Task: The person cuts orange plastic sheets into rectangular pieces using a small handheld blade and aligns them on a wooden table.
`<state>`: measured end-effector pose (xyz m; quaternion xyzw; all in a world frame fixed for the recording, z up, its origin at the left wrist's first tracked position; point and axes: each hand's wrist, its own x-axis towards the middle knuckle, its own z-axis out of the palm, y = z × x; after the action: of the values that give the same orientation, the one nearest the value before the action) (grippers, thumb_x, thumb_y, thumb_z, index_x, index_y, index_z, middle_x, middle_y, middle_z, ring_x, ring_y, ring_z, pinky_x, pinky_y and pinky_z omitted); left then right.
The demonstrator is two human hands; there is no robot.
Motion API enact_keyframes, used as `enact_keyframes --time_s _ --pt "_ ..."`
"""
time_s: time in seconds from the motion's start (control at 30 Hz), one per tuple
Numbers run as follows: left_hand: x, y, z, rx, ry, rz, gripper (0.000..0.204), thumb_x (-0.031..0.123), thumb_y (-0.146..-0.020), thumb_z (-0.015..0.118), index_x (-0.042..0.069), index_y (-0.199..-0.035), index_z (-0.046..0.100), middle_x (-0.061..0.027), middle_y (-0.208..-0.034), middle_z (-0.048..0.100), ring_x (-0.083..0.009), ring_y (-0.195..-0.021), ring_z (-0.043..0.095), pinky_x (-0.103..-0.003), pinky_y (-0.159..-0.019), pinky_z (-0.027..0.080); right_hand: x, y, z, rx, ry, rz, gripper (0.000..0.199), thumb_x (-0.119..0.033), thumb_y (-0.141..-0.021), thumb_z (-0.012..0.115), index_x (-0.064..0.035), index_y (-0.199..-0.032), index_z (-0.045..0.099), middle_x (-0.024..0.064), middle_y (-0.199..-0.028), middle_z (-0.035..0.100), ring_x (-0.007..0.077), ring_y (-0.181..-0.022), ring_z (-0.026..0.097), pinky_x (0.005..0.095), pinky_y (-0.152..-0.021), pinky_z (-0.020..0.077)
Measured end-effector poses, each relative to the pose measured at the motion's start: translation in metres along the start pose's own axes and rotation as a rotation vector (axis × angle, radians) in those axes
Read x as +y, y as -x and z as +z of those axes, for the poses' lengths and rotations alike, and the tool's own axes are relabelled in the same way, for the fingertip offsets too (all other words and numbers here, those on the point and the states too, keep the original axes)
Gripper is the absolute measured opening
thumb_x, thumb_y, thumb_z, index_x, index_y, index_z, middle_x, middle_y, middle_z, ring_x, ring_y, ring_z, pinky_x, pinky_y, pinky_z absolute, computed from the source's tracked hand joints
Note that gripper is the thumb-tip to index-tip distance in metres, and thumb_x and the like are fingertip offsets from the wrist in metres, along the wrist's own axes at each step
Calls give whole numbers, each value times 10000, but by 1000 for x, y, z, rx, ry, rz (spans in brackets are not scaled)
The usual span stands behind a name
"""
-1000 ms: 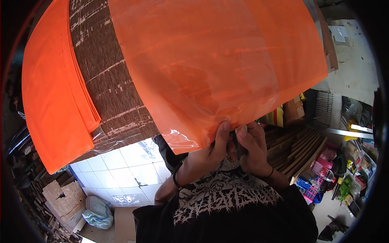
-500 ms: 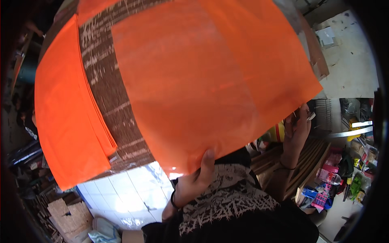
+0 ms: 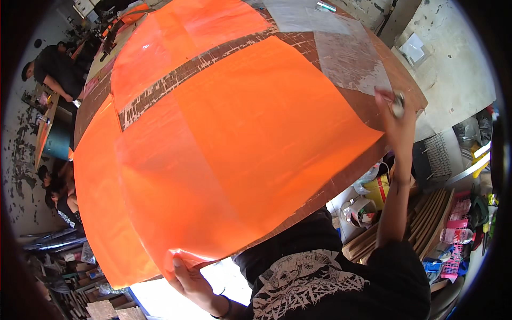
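A large, thin orange sheet (image 3: pixel 256 122) spreads over the brown worn tabletop (image 3: pixel 341 173), its near left corner lifted and creased. My left hand (image 3: pixel 191 281) pinches that corner between thumb and fingers at the near edge. Just beyond the right corner of the sheet, my right hand (image 3: pixel 394 120) is raised with its fingers curled round a small pale, shiny object (image 3: pixel 398 105) whose kind I cannot make out. Under the left side of the held sheet lies a stack of orange sheets (image 3: pixel 101 213). Another orange sheet (image 3: pixel 144 66) lies farther back.
Translucent plastic sheeting (image 3: pixel 352 56) covers the far right of the table. A person in dark clothes (image 3: pixel 61 69) stands at far left, with other people below. Wooden strips (image 3: pixel 426 218) and pink baskets (image 3: pixel 453 261) are at right; wood scraps (image 3: pixel 101 309) lie at lower left.
The orange sheet has come down from near the camera and shifted left, over the stack. My left hand moved left and nearer me; my right hand rose from the sheet's edge.
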<state>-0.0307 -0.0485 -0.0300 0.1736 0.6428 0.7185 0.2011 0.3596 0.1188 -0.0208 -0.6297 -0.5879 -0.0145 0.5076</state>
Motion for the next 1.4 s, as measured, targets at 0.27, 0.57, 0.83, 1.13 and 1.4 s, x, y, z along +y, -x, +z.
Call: enact_keyframes --time_s 0.27,0.57,0.83,1.13,1.4 --pt "54 -62 -79 -1816 -437 -290 374 353 -970 517 -3 -1015 621 -87 -746 680 -215 -642 688 -257 -588 542 44 -69 31 -321 469 -57 473 -502 -765 719 -77 -964 660 147 -811 680 336 -770 666 420 -657 505" --pt "91 -30 157 -1877 -679 700 216 124 -821 685 60 -1018 623 -96 -933 647 -281 -813 645 -366 -674 506 91 -83 17 -6 321 -133 306 -63 -812 607 -109 -1099 511 161 -851 669 390 -777 637 454 -666 497" --pt "-49 33 393 -1618 -430 1427 559 412 -958 459 35 -1370 434 -203 -1478 329 -349 -1380 284 -467 -1142 212 74 -109 21 36 203 -198 324 -29 -818 579 -109 -1128 529 142 -934 686 369 -819 651 438 -677 498" --pt "-69 66 431 -1555 -563 1343 649 564 -910 440 123 -1386 454 -167 -1477 357 -334 -1383 286 -499 -1114 217 33 -226 -55 438 253 -306 276 -38 -798 602 -103 -1067 593 113 -949 697 279 -779 681 333 -668 516" --pt "14 36 428 -1629 147 26 778 644 -893 431 -9 -1313 489 -202 -1343 499 -316 -1276 444 -491 -1077 294 -38 -176 -52 51 207 -704 333 28 -728 608 -87 -1041 603 108 -926 695 265 -749 674 325 -645 514"
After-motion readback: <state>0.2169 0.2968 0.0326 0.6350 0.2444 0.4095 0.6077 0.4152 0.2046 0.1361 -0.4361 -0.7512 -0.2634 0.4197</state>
